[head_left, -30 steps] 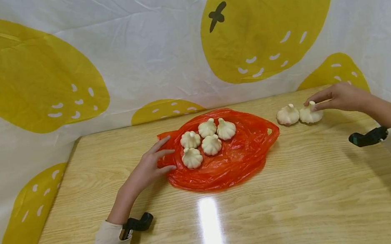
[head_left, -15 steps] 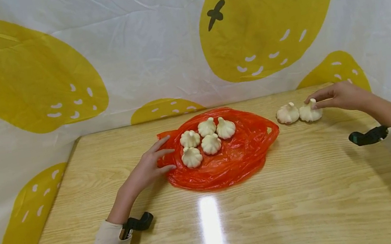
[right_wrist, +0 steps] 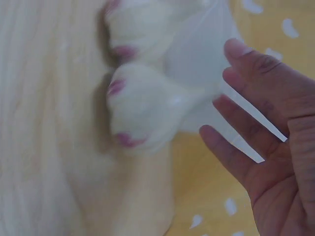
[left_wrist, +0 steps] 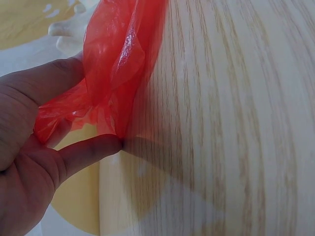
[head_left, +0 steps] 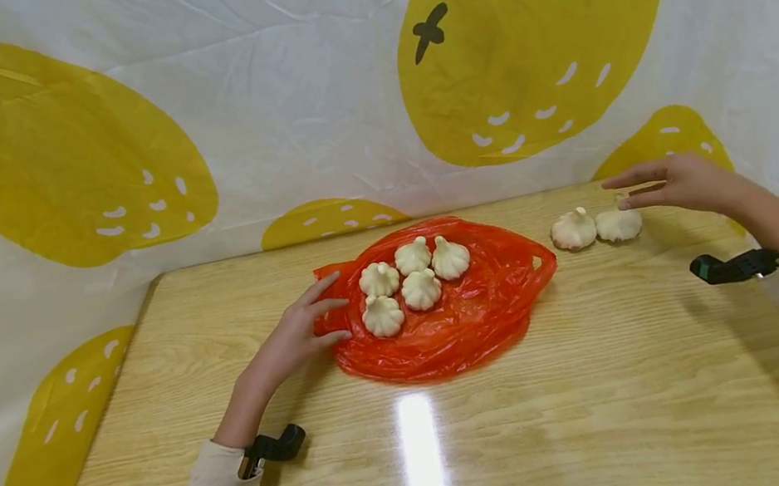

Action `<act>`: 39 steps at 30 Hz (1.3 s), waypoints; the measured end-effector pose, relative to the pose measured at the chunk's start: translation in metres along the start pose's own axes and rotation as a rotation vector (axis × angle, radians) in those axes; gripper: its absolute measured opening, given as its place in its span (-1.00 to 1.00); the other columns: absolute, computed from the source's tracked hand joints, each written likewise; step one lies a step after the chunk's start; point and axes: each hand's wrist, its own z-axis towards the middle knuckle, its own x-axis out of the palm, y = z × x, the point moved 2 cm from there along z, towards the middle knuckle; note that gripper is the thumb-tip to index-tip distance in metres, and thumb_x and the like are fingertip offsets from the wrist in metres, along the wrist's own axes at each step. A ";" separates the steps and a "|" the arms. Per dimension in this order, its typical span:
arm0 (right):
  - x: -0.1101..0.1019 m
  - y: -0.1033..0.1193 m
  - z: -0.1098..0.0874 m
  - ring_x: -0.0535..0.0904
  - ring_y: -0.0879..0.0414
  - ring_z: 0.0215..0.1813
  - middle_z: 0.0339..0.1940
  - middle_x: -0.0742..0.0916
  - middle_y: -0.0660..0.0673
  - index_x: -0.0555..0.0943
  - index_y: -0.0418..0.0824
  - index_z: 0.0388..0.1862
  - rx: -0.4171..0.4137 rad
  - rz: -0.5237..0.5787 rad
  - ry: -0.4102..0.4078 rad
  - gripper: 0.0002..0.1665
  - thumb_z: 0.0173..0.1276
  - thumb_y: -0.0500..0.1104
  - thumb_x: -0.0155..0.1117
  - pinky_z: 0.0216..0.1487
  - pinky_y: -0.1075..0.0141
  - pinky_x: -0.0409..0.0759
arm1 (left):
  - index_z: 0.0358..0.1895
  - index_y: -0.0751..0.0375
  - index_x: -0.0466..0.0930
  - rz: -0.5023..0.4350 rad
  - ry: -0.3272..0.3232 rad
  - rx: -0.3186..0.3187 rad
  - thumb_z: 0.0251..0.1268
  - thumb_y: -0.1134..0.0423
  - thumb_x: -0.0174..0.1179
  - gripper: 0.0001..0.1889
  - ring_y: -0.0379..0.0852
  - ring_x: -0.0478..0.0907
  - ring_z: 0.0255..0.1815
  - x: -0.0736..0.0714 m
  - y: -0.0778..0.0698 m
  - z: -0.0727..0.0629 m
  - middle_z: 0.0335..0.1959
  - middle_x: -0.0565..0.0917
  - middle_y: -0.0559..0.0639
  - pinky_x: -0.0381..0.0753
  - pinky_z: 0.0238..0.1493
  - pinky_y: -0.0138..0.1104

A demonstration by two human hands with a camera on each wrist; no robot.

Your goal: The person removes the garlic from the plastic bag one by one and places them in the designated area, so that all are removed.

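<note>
A red plastic bag [head_left: 463, 333] lies spread on the wooden table, with several white garlic bulbs [head_left: 422, 289] clustered on its left half. At the bag's left end my left hand [head_left: 289, 338] has its fingers spread, fingertips touching the film; in the left wrist view the red film [left_wrist: 115, 59] rises between thumb and fingers. To the right of the bag, two more garlic bulbs sit side by side: a left one [head_left: 573, 231] and a right one [head_left: 620, 226]. Just over the right bulb's stem hovers my right hand [head_left: 690, 183], fingers extended and apart from it in the right wrist view.
Behind and left of the table [head_left: 609, 395] hangs a white cloth [head_left: 301, 105] printed with yellow fruit shapes. Black wrist devices sit on both wrists, the right one [head_left: 735, 267] jutting inward above the tabletop.
My right hand has let go of the right garlic bulb's stem and lifted slightly, its fingers spreading. The left hand, the bag and the bulbs have stayed in place.
</note>
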 end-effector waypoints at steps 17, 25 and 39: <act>0.011 0.099 0.016 0.62 0.30 -0.24 0.11 0.78 0.01 0.72 0.10 0.18 -0.341 -0.019 -0.014 -0.63 0.42 -0.12 0.38 -0.33 0.37 0.51 | 0.18 0.34 0.66 -0.003 0.009 -0.005 0.17 0.26 0.50 -0.50 0.28 0.24 0.53 -0.001 0.002 -0.001 0.58 0.25 0.18 0.35 0.45 0.10; 0.032 0.135 0.030 0.66 0.26 -0.27 0.08 0.78 0.06 0.73 0.06 0.17 -0.467 0.005 0.085 -0.65 0.43 -0.11 0.37 -0.31 0.31 0.64 | 0.18 0.35 0.66 0.000 0.015 -0.009 0.17 0.26 0.50 -0.50 0.28 0.24 0.53 -0.001 0.002 -0.001 0.58 0.24 0.18 0.34 0.46 0.09; 0.072 0.178 0.056 0.71 0.01 0.11 0.13 0.77 0.02 0.72 -0.09 0.20 -0.574 0.081 0.196 -0.63 0.45 -0.10 0.35 0.13 0.02 0.66 | 0.18 0.35 0.66 0.001 0.028 -0.021 0.19 0.26 0.49 -0.51 0.29 0.23 0.54 -0.002 0.000 0.000 0.58 0.24 0.17 0.32 0.47 0.10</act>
